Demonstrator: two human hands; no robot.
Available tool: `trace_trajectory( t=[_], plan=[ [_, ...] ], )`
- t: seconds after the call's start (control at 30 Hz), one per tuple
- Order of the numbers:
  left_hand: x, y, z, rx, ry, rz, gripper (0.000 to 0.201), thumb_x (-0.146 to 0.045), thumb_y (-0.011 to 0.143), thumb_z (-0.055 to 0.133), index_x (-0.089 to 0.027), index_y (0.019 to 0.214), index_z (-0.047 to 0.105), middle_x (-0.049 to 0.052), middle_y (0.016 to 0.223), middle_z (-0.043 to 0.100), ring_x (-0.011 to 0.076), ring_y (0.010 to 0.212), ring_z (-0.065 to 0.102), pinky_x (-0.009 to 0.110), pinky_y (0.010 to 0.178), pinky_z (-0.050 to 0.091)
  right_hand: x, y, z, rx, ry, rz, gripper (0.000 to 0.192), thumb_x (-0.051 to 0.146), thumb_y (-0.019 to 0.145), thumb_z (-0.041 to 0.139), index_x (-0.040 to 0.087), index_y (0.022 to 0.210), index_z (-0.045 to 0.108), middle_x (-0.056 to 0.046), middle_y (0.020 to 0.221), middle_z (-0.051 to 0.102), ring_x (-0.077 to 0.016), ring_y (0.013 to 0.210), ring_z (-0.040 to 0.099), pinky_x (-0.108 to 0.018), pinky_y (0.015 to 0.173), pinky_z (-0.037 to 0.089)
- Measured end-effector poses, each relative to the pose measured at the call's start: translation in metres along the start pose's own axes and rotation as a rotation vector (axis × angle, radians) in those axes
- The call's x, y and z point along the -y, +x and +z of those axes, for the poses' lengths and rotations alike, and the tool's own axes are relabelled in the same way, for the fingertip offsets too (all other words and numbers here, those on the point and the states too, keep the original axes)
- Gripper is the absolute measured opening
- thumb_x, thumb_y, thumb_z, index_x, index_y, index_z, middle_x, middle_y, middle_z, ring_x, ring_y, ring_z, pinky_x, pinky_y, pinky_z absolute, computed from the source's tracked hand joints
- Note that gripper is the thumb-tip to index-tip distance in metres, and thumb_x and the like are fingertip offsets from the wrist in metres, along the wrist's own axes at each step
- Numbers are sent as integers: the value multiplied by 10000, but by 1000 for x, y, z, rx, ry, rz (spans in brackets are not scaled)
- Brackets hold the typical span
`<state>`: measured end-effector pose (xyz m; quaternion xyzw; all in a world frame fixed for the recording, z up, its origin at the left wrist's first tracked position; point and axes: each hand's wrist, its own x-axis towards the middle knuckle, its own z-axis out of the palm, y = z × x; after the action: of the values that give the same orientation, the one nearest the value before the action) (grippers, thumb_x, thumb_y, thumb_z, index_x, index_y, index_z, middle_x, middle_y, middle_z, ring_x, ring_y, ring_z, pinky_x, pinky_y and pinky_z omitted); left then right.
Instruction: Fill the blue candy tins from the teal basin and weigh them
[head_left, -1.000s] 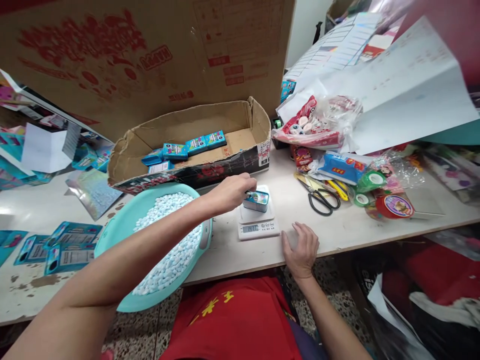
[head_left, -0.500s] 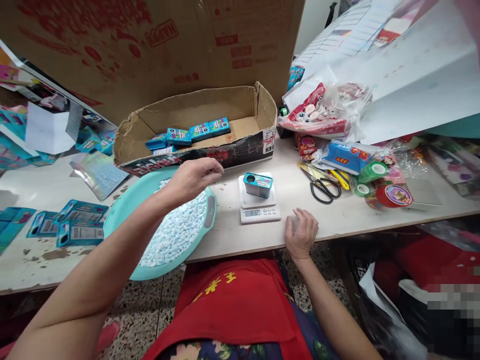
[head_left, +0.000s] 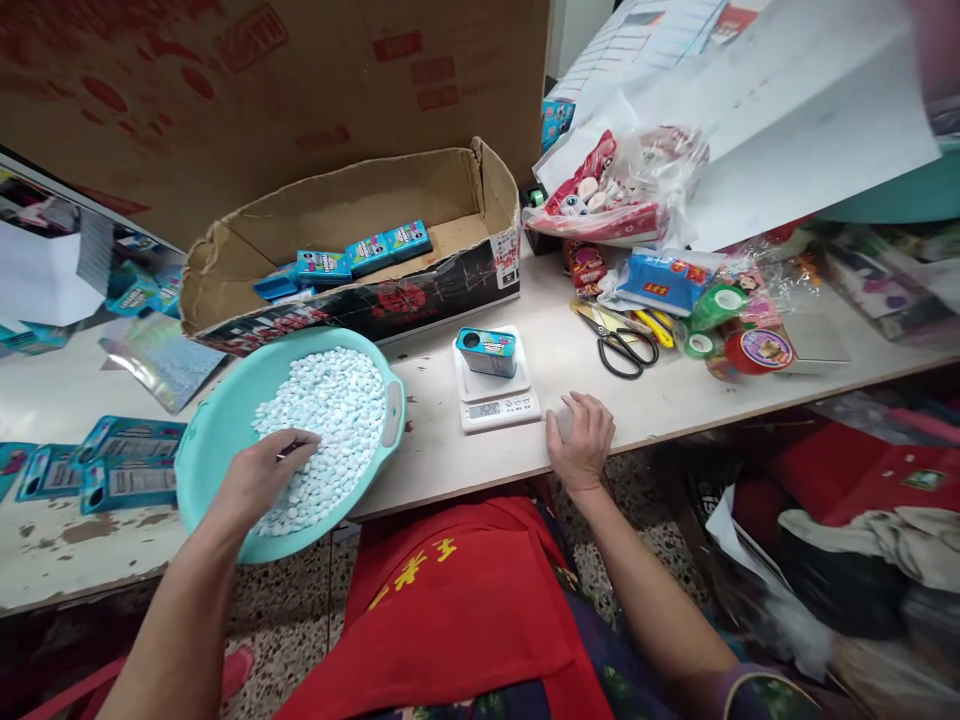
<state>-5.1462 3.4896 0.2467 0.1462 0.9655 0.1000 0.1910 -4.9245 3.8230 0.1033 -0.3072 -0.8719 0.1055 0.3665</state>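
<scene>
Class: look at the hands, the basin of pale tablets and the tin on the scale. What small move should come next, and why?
Probably pinch a few tablets and lift them out: the left hand already rests in the tablets in the teal basin, while the open-topped tin sits on the lit scale and the right hand lies flat beside it.

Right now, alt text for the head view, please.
The person's left hand dips into a teal plastic basin of small white tablets, while the right hand rests flat on the white table beside a small white digital scale carrying a blue tin.
</scene>
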Motion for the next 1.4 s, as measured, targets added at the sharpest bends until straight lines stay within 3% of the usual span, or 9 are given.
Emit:
trace_trajectory(
  t=[0.27,0.47,0.6,0.73,0.87,1.0,1.23,1.3,1.4],
  plan=[
    [-11,-8,-4,-158,-143,-147,241,-441,747,602,-249,866,684,-37,976,734,192,897,661,247,844,462,-2,1,-3,4,-15,-52,277,291,847,663,146,1077,614,-121,1122,664,-269,1123,550,-404,946,427],
    [-27,8,-28,-140,-276,-119,199,-404,756,630,-219,821,664,-39,764,701,142,710,591,220,672,457,0,2,-4,29,-39,-87,282,285,833,689,141,1065,619,-123,1092,678,-277,1113,572,-398,921,436],
    [-97,27,-32,-75,-366,240,206,-393,800,643,-191,823,679,10,800,702,151,739,608,253,715,482,0,3,-4,40,-56,-97,286,287,830,699,138,1061,621,-126,1088,683,-289,1097,590,-403,909,444],
    [-178,51,-10,-31,-396,684,117,-243,873,573,-182,868,673,23,875,703,131,804,640,236,762,488,-2,3,-3,27,-52,-108,317,301,833,701,127,1084,613,-136,1077,688,-290,1074,605,-409,897,455],
    [-214,71,9,-45,-360,856,134,-150,877,560,-172,954,667,40,925,694,137,861,644,239,790,486,-4,1,-2,38,-54,-106,338,300,824,714,128,1097,611,-142,1087,687,-296,1084,603,-424,903,461],
    [-194,71,-3,-137,-378,769,140,-187,888,557,-179,972,668,43,947,692,139,863,645,239,775,487,-5,0,-1,36,-42,-108,363,287,828,708,123,1134,602,-158,1103,679,-303,1097,600,-443,911,464],
    [-77,40,-13,-318,-99,299,254,-384,903,520,-192,928,684,73,962,728,241,903,657,370,833,505,-9,-2,-1,68,-1,-146,393,297,856,667,106,1188,577,-189,1139,658,-319,1133,577,-468,927,454],
    [-75,38,-5,-372,-39,307,297,-411,914,503,-190,996,685,90,1017,724,267,976,645,412,891,494,-9,-2,0,72,2,-150,410,305,860,658,103,1205,567,-193,1146,655,-320,1144,569,-471,931,452],
    [-120,44,6,-434,-69,594,338,-399,950,472,-202,1177,627,98,1187,667,234,1101,599,394,969,467,-9,-1,0,66,-20,-153,410,319,873,638,101,1211,561,-198,1157,647,-319,1154,557,-476,936,450]
  ],
)
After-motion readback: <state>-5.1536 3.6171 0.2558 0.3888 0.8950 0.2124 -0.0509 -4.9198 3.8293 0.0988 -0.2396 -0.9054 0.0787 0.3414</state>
